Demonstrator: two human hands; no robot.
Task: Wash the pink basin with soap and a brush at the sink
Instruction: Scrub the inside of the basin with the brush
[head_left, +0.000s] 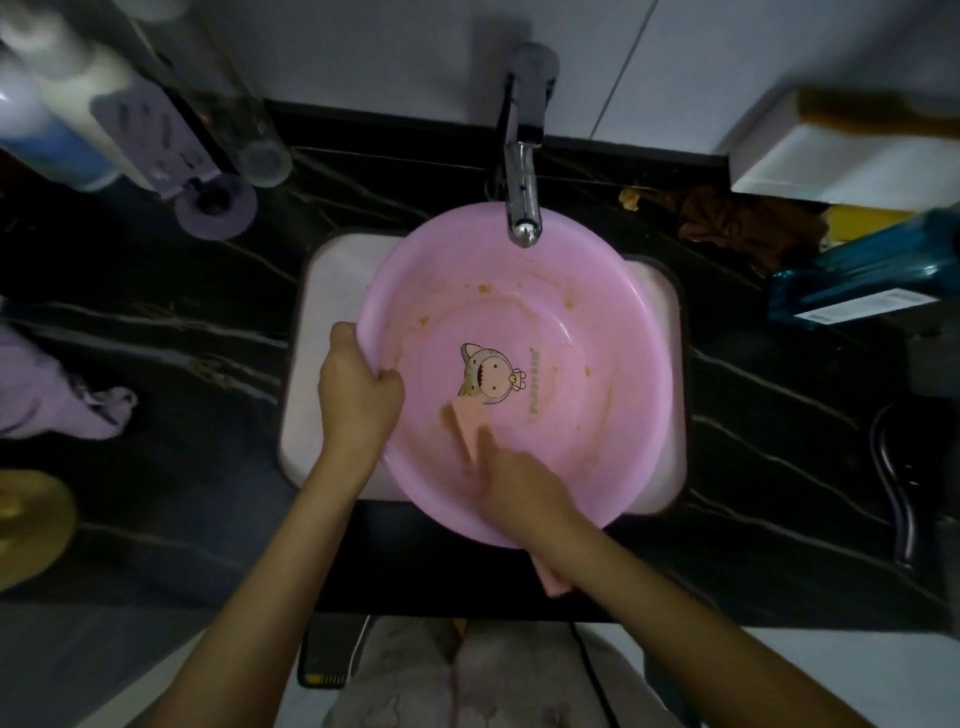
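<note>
A pink basin (550, 296) with a cartoon figure printed on its bottom sits tilted in the white sink (332, 291), under the faucet (522, 208). Orange-brown smears dot its inner wall. My left hand (358, 389) grips the basin's left rim, thumb inside. My right hand (514, 483) reaches over the near rim and holds a pink brush (462, 421), whose head lies on the basin's bottom just below the cartoon. The brush's handle end sticks out under my right wrist. No water runs from the faucet.
Black marble counter surrounds the sink. Bottles (67, 130) and a purple holder (208, 202) stand at the back left. A brown cloth (737, 218), a teal bottle (862, 270) and a white box (841, 156) are at the back right. A purple cloth (57, 400) lies left.
</note>
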